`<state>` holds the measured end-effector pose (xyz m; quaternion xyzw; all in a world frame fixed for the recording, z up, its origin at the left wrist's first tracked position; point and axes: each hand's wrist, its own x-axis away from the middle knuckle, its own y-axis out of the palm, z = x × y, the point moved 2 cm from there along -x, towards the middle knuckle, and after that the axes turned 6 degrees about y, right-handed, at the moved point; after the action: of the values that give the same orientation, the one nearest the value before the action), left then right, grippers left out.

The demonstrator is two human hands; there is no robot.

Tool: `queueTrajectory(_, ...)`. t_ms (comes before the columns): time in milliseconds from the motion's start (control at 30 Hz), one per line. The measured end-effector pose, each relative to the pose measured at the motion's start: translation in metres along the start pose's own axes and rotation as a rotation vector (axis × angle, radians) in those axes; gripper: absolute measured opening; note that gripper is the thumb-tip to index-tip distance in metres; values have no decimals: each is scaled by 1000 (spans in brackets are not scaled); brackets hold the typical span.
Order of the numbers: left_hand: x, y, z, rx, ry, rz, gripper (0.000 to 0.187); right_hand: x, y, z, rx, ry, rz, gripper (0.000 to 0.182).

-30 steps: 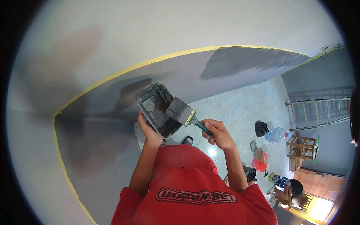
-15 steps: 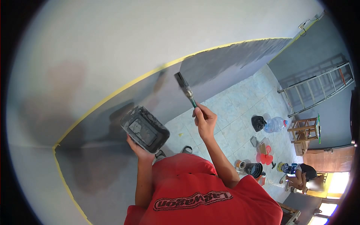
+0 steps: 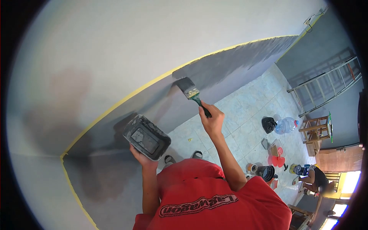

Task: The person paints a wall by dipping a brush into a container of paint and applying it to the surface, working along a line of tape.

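My right hand (image 3: 213, 119) is closed around the green handle of a flat paintbrush (image 3: 188, 88). The brush's dark grey bristles overlap the wall (image 3: 230, 61) just under the yellow masking tape (image 3: 142, 94), at the near end of the fresh dark grey paint. My left hand (image 3: 144, 158) grips a black rectangular paint tray (image 3: 147, 137) from below and along its side. Grey paint coats the tray's inside and rim. Between tray and brush, a lighter grey stretch of wall shows under the tape.
Tiled floor (image 3: 237, 115) runs along the wall. On it stand a large clear water bottle (image 3: 285, 125), a black bag (image 3: 268, 124), a black bucket (image 3: 265, 173) and red items (image 3: 277, 157). A ladder (image 3: 326, 86) leans at the far wall; a person (image 3: 316, 179) crouches at lower right.
The brush has turned its broad side into view and moved to the wall below the tape. My right hand shifted slightly right and down; the tray stays nearly in place.
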<state>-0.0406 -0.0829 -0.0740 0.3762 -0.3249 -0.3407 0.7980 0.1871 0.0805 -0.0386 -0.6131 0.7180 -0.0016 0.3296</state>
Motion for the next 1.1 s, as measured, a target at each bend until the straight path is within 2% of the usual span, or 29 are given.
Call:
queueTrajectory(67, 2, -1, 3, -6, 4, 5, 61, 1, -10, -12, 20, 35, 36, 22)
queueTrajectory(200, 2, -3, 2, -1, 2, -3, 60, -10, -6, -28, -53, -41, 116, 22)
queueTrajectory(300, 4, -3, 2, -3, 0, 6, 61, -8, 4, -33, -38, -2, 31, 22)
queueTrajectory(433, 2, -3, 2, -3, 7, -6, 60, 10, 7, -8, 44, 111, -201, 23)
queueTrajectory(533, -2, -8, 2, 12, -3, 1, 60, 19, -3, -2, 74, 158, -240, 21)
queueTrajectory(700, -1, -6, 4, -4, -12, 29, 61, 9, -16, -24, 10, 163, -89, 21)
queueTrajectory(833, -2, -9, 5, -18, -26, 8, 61, 4, 0, -30, -77, 166, -19, 20)
queueTrajectory(933, -1, -14, 4, -35, -22, 12, 61, 22, 48, 31, 6, 108, -102, 17)
queueTrajectory(1000, -5, -14, 4, -33, -18, 15, 61, 49, 65, 88, 164, 226, -306, 17)
queueTrajectory(1033, -5, -14, 4, -26, -23, 22, 60, 53, 68, 95, 242, 283, -412, 17)
queueTrajectory(1100, -2, -15, 5, -30, -26, 35, 60, 54, 70, 99, 152, 316, -374, 17)
